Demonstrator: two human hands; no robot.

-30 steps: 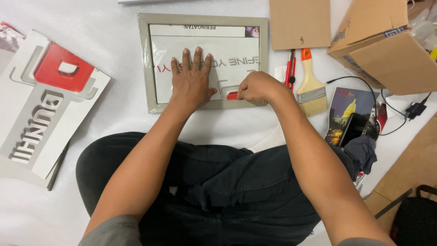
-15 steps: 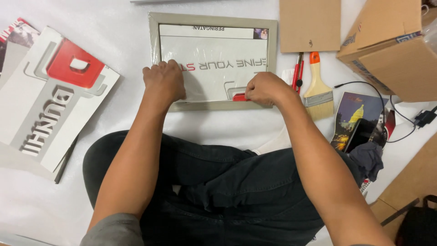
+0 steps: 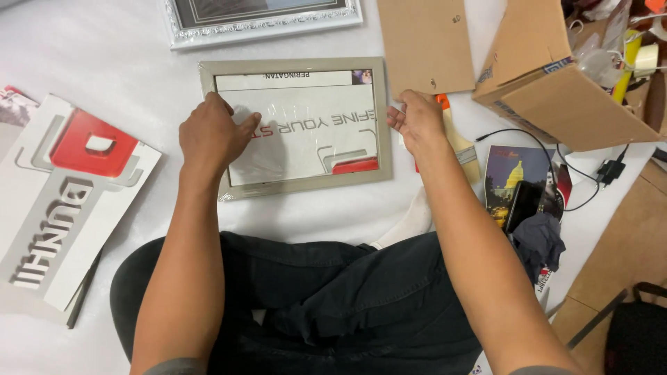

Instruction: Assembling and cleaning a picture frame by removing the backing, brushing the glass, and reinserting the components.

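The frame (image 3: 295, 128) is laid flat on the white floor, right in front of the crossed legs. Its left edge is gripped by the left hand (image 3: 212, 135), fingers curled over it, thumb on the printed sheet. The right edge is met by the right hand (image 3: 417, 119), fingers loosely curled, probably just touching. A brush (image 3: 462, 149) lies right of the frame. Looks like a squaring-up step; an even two-sided hold is needed next.

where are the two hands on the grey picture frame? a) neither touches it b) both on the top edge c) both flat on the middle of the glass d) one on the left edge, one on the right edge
d: the left hand grips the left edge of the grey picture frame and the right hand is at its right edge.
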